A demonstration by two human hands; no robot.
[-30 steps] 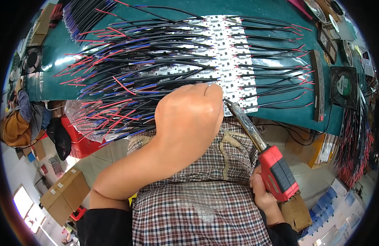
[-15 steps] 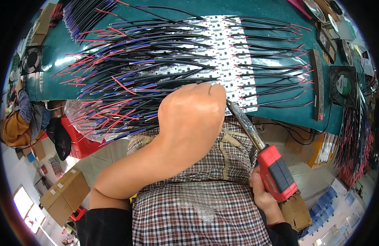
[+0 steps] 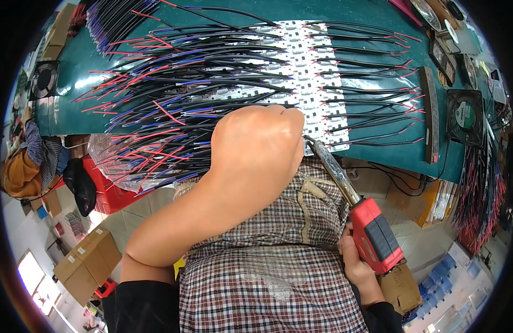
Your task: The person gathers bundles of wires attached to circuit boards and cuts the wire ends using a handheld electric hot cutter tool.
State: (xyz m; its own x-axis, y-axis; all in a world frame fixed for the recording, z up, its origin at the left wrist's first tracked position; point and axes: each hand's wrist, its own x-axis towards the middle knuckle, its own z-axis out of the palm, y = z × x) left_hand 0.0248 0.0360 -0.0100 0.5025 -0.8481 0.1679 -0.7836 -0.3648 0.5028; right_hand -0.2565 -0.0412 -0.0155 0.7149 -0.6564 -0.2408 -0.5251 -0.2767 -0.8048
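My left hand (image 3: 258, 144) is closed over the lower left part of the white circuit boards (image 3: 306, 83), knuckles up; whatever its fingers hold is hidden beneath. My right hand (image 3: 356, 263), low on the right, grips the red and black handle of a soldering iron (image 3: 376, 236). The iron's metal shaft slants up and left, its dark tip beside my left hand at the boards' lower part. Many black wires (image 3: 212, 80) with red and blue ends spread left from the boards. Shorter black wires (image 3: 373, 91) with red ends extend right.
A dark bar (image 3: 430, 116) lies on the green table (image 3: 378, 11) right of the wires, with a black fan (image 3: 465, 117) beyond it. Another fan (image 3: 44, 80) stands at the left edge. A wire bundle (image 3: 115, 22) lies at the upper left, and more wires (image 3: 479, 194) hang at the right.
My left hand has moved slightly up and left over the boards. The soldering iron has shifted very slightly, its tip still near my left hand.
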